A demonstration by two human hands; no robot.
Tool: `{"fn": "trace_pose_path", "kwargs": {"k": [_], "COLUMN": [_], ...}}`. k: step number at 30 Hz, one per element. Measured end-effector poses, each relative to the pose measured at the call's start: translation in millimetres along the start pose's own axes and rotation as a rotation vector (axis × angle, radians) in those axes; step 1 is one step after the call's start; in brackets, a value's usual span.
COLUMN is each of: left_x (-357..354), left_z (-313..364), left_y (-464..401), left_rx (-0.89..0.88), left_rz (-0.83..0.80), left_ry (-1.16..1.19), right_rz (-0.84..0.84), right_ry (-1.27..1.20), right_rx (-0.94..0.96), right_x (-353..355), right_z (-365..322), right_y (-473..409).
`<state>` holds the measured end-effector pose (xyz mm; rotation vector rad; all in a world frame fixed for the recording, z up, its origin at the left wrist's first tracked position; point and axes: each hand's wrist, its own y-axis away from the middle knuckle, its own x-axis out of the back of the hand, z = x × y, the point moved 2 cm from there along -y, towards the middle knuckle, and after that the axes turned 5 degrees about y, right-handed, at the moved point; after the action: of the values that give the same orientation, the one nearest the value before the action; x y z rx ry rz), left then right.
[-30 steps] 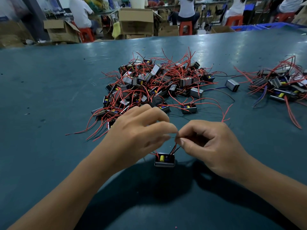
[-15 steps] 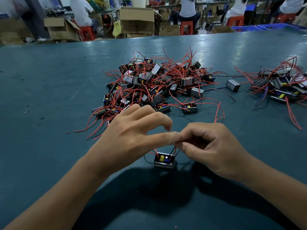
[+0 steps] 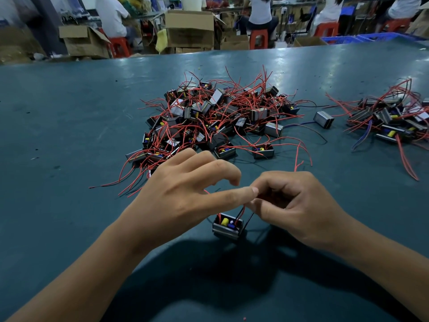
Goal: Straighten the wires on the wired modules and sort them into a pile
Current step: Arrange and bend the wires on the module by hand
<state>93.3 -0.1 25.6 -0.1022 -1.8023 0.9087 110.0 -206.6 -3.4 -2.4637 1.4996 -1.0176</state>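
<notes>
A small black wired module (image 3: pixel 227 226) with a yellow part inside sits low between my hands, slightly tilted. My right hand (image 3: pixel 299 205) pinches its red and black wires just above it. My left hand (image 3: pixel 185 196) lies beside it with the thumb stretched out, its tip touching my right fingertips, while the other fingers arch loosely above and hold nothing. A red wire shows under the left palm. Behind my hands lies a big tangled heap of modules (image 3: pixel 220 122) with red wires. A second pile (image 3: pixel 390 122) lies at the right.
A lone grey module (image 3: pixel 323 119) with a dark wire lies between the two piles on the teal table (image 3: pixel 58 135). Beyond the far edge are cardboard boxes (image 3: pixel 190 29), red stools and seated people.
My left index finger has lifted off the thumb and the left fingers have spread. The right hand keeps its pinch on the wires, and the module has tilted a little.
</notes>
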Motion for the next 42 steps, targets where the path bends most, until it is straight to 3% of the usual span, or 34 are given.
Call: {"fn": "trace_pose_path", "kwargs": {"k": [33, 39, 42], "left_x": [6, -2, -8], "left_z": [5, 8, 10], "left_y": [-6, -11, -11], "left_rx": [0.001, 0.114, 0.272], "left_rz": [-0.100, -0.137, -0.137], "left_ry": [-0.037, 0.122, 0.274], "right_rz": [-0.009, 0.012, 0.049], "right_ry": [0.185, 0.211, 0.218], "right_rx": [0.112, 0.128, 0.116], "right_x": [3, 3, 3], "right_z": [-2, -5, -4], "right_y": [2, 3, 3]}}
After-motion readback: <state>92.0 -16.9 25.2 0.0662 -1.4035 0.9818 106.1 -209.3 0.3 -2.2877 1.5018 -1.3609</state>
